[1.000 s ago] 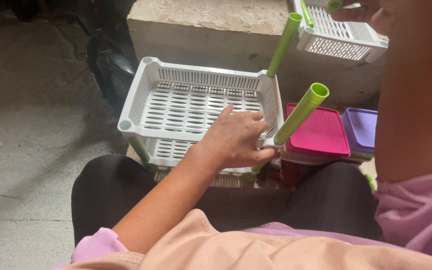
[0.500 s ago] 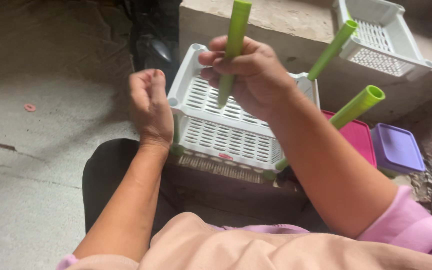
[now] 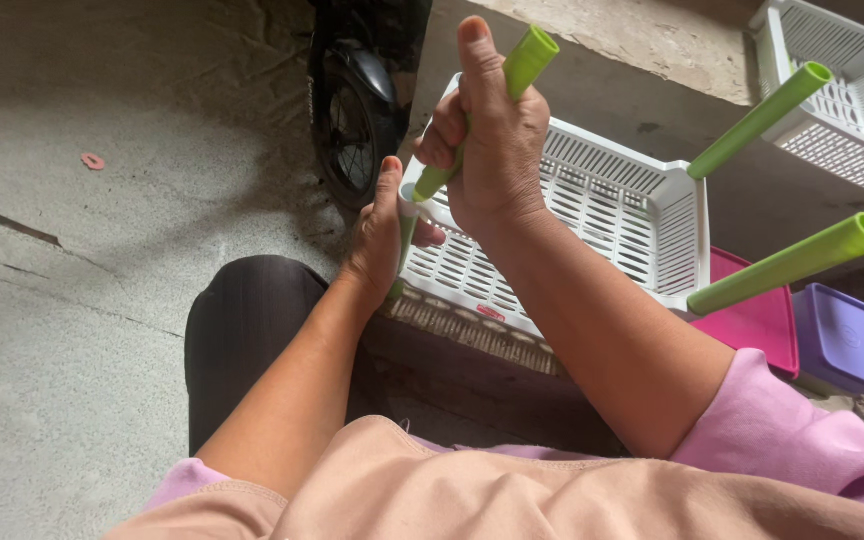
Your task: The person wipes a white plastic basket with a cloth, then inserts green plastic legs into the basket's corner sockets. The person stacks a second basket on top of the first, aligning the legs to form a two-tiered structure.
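Head view, looking down at a seated person's lap and hands. The right hand point(image 3: 497, 150) is closed in a full fist around a green plastic tube point(image 3: 527, 60), thumb extended upward along it; the tube is tilted, and its lower end meets the near left corner of a white slotted plastic tray point(image 3: 602, 215). The left hand point(image 3: 382, 235) grips that same corner, fingers curled around the corner post and thumb raised beside the tube's lower end. The tray rests on a step edge in front of the knees. Two further green tubes project from its right corners: one point(image 3: 760, 120) at the far corner, one point(image 3: 792, 265) at the near corner. Right of the tray lie a pink lid point(image 3: 752, 325) and a purple lidded box point(image 3: 845, 340). A second white tray point(image 3: 842, 95) sits on the ledge beyond. A scooter wheel point(image 3: 352, 120) stands at upper centre on the concrete floor point(image 3: 72, 300).
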